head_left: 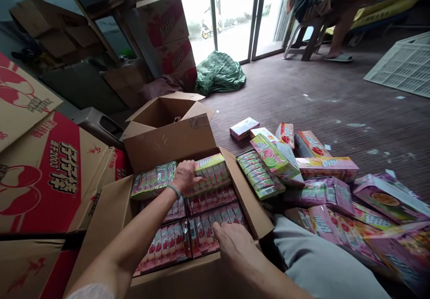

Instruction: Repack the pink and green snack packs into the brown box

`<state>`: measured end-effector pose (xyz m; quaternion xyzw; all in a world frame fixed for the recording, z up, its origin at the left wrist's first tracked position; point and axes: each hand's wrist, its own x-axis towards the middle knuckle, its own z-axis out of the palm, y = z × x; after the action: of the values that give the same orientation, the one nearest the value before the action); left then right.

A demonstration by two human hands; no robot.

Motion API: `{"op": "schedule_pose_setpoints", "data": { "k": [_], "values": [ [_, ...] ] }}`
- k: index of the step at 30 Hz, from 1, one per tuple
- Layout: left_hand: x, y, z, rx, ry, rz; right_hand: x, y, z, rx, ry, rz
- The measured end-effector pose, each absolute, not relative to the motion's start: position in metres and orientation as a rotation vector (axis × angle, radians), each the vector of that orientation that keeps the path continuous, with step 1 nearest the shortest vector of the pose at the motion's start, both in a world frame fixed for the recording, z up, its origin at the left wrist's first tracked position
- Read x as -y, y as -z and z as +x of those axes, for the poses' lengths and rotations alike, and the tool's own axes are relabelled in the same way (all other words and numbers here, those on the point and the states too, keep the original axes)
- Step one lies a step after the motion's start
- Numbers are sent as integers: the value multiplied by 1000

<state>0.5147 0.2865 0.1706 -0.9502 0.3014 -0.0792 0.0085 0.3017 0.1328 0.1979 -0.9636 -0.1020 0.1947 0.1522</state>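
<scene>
An open cardboard box (pixel 161 285) stands before me, filled with wrapped rows of sachets. At the back, my left hand (pixel 185 177) is closed around the left end of a green-and-yellow sachet pack (pixel 213 168), thumb along its front. Left of that hand lies another green pack (pixel 152 180). My right hand (pixel 235 241) rests with slightly bent fingers on a pink sachet pack (pixel 204 232) at the front right, its fingertips touching the top. Another pink pack (pixel 169 245) lies beside it at the front left. Both hands partly cover the packs beneath.
On the floor to the right is a pile of colourful packs (pixel 327 167), beside my grey-clad leg (pixel 312 254). A second open carton (pixel 161 111) stands behind the box. Red printed cartons (pixel 50 173) are stacked at left. A seated person's leg (pixel 341 26) shows farther back.
</scene>
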Motion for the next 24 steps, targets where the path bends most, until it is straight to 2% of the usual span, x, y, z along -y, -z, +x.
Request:
{"op": "schedule_pose_setpoints", "data": {
  "k": [4,8,15,20,24],
  "values": [
    [-313,-161,469,-1100,306,-3032,-132,-196,296,348,-560,-2757],
    [-326,-160,450,-946,156,-3278,-128,-189,297,372,-429,-2781],
    [-361,-147,361,-953,114,-3501,-123,-215,303,315,-201,-2868],
    [-395,-114,325,-884,265,-3823,-157,-213,308,607,-267,-2953],
    [-403,-107,329,-876,281,-3891,-211,-215,318,833,-369,-3008]
  ]
}}
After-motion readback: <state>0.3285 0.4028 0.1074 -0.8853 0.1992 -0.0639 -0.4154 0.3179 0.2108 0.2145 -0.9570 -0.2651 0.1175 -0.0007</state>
